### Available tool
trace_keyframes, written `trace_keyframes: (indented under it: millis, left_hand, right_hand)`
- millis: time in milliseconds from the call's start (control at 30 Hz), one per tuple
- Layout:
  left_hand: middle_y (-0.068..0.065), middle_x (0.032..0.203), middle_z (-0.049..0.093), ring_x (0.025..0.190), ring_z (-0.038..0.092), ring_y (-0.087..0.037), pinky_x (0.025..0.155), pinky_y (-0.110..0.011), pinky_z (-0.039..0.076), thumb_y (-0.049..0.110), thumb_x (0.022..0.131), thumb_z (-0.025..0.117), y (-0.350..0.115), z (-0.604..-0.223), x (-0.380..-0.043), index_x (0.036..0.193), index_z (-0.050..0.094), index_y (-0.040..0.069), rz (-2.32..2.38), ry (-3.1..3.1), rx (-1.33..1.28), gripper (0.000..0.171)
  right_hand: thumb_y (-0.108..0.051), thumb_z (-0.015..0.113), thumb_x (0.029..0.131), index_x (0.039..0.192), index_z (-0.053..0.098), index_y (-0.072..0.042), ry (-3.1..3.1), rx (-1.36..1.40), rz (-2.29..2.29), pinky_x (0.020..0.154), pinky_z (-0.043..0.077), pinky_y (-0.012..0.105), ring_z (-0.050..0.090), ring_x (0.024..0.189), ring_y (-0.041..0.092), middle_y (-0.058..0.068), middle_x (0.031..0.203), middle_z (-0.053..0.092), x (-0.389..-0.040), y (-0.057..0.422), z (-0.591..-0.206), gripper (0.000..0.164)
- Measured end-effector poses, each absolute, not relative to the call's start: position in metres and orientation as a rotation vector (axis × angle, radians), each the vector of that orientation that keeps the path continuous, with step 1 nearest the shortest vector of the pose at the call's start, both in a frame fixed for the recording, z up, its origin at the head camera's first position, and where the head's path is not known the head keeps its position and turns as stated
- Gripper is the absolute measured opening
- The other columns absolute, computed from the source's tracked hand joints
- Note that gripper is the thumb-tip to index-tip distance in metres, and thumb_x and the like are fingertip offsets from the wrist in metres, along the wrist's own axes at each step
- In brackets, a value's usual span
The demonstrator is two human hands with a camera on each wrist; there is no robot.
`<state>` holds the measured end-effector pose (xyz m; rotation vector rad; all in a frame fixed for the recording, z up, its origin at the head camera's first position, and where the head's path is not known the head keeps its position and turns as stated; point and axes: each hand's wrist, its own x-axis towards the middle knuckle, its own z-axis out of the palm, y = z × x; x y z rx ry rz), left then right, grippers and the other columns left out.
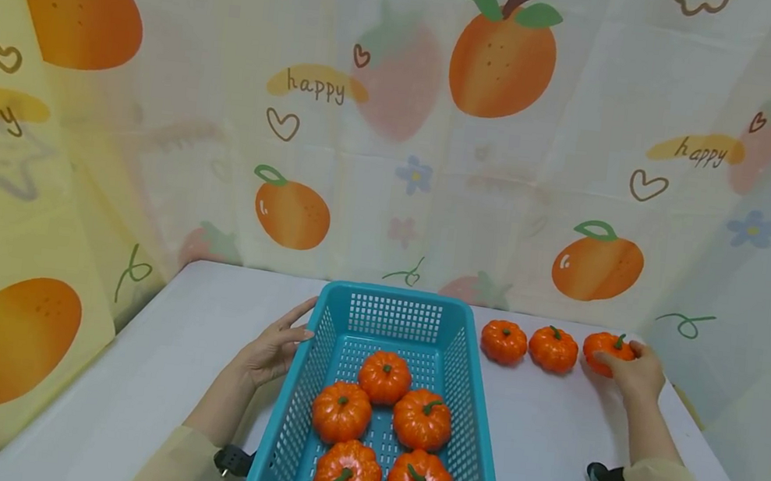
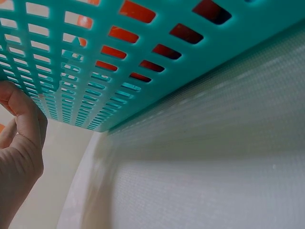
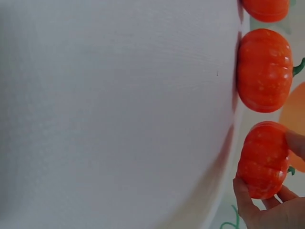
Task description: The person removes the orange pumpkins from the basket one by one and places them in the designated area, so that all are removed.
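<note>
the end pumpkin (image 1: 601, 347), at two o'clock from the blue basket (image 1: 394, 292), is pinched between thumb and fingers of your right hand (image 1: 640, 372); two pumpkins (image 1: 553, 350) line up toward its nine o'clock. five pumpkins (image 1: 385, 379) lie inside the basket. your left hand (image 1: 271, 351), fingers loosely extended, touches its ten-o'clock side.

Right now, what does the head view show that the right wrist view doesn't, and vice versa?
Only head: the blue basket, five pumpkins inside, and the left hand against its side. Only right wrist: what looks like a pale gap between the held pumpkin and the tabletop. Both: the right hand gripping that pumpkin, two more pumpkins lined beside it.
</note>
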<state>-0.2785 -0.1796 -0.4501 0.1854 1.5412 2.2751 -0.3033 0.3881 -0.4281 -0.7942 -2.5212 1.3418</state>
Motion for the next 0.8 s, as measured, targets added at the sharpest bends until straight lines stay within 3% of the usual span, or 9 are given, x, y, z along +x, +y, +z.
trace_keyframes:
  millis: [800]
  left_hand:
    - [-0.006,0.133,0.045,0.098,0.065,-0.015,0.081,-0.031,0.062,0.001,0.098,0.047,-0.179,-0.451,-0.278,0.159,0.017,0.024,2.290,1.525,0.205,0.072]
  right_hand:
    - [-0.027,0.060,0.095,0.154,0.016,0.006,-2.712,-0.707,1.189,0.121,0.023,0.061,0.021,0.145,0.052,0.033,0.158,0.020,-0.305,0.395,-0.443,0.080]
